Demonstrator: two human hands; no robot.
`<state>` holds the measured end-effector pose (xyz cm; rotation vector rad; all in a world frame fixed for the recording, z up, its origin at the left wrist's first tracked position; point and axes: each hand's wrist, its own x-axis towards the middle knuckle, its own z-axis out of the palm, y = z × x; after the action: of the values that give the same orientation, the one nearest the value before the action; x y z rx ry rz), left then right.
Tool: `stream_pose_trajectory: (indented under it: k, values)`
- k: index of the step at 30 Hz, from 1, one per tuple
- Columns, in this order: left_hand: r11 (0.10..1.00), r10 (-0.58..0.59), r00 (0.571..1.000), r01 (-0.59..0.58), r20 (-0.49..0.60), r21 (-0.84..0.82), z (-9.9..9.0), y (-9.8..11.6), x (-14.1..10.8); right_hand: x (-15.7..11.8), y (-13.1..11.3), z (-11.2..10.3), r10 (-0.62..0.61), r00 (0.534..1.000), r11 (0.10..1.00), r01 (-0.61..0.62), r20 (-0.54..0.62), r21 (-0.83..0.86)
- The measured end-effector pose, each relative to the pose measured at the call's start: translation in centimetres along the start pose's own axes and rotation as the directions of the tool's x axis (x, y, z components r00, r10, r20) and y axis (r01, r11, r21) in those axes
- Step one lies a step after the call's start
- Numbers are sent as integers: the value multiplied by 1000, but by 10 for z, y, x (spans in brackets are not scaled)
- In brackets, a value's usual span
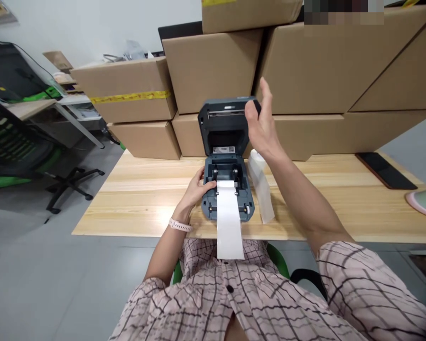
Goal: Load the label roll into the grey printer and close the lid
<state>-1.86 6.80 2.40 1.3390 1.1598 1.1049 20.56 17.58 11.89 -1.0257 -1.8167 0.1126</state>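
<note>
The label printer (228,187) stands upright on the wooden worktop (145,199), near its front edge, with the lid (228,124) raised and tilted back. The left hand (196,189) is at the left side of the body: its fingers lie along the outer wall and its thumb reaches inside, to the left edge of the paper strip (229,222). The left grip is closed over that wall. The right hand (262,125) is at the right edge of the lid; its grip is apart, with the thumb and index finger spread.

The paper strip runs forward out of the body and hangs past the front edge of the worktop. No print can be made out on it. A white sticker (224,150) inside the lid, near the hinge, carries a square code and small text, too small to read. A smaller pale sticker (229,107) sits near the lid's front edge, also unreadable.

A paper roll (257,156) with a loose tail lies just right of the printer. Cardboard boxes (213,71) stand behind; yellow tape (131,97) on one bears illegible reddish marks. A dark phone (386,169) lies farther right.
</note>
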Motion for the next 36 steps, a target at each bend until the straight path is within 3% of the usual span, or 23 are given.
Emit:
stream_pose_trajectory:
  k: [3, 6, 8, 9, 10, 12, 14, 16, 18, 21, 24, 28, 31, 33, 36]
  values:
    - [1000, -14, 1000, 14, -13, 18, 0, -4, 0, 11, 8, 2, -22, 999, 999, 21, -28, -40]
    - [1000, -6, 1000, 6, -6, 11, -3, -8, 1, -13, -10, -6, -66, 995, 994, 59, -69, -93]
    - [1000, 1, 1000, -1, -3, 16, -3, -10, 1, -38, -25, -9, -118, 987, 984, 130, 107, -118]
    - [1000, 0, 1000, 0, -2, 25, -4, -10, 1, -50, -31, -9, -135, 953, 976, 175, 270, -129]
    - [999, -5, 1000, 5, -4, 35, -4, -10, 1, -59, -35, -7, -140, 882, 964, 226, 450, -143]
    - [999, -20, 1000, 20, -11, 49, -3, -9, 1, -69, -38, 1, -107, 670, 923, 342, 735, -177]
    - [998, -24, 1000, 25, -15, 52, -3, -8, 1, -69, -38, 10, -68, 492, 890, 423, 868, -170]
    - [999, -11, 1000, 12, -12, 45, -3, -8, 1, -63, -36, 17, -65, 376, 897, 428, 924, -112]
    - [1000, -8, 1000, 8, 0, 3, -4, -10, 2, -56, -34, 20, -65, 321, 922, 382, 945, -67]
    - [993, -46, 998, 50, 38, -111, -8, -13, 3, -48, -30, 18, -61, 288, 945, 325, 956, -38]
    - [982, -65, 995, 76, 70, -171, -12, -16, 3, -42, -25, 13, -116, 245, 983, 169, 963, 75]
    - [980, -56, 996, 69, 73, -184, -14, -18, 3, -36, -21, -4, -338, 256, 930, -60, 906, 363]
    - [983, -39, 996, 52, 76, -178, -14, -18, 2, -45, -12, -42, -453, 355, 838, -143, 817, 527]
    - [983, -39, 997, 50, 69, -174, -13, -18, 2, -62, 3, -81, -453, 503, 769, -198, 736, 608]
    - [983, -52, 997, 61, 54, -171, -12, -16, 0, -99, 36, -146, -243, 819, 696, -225, 519, 681]
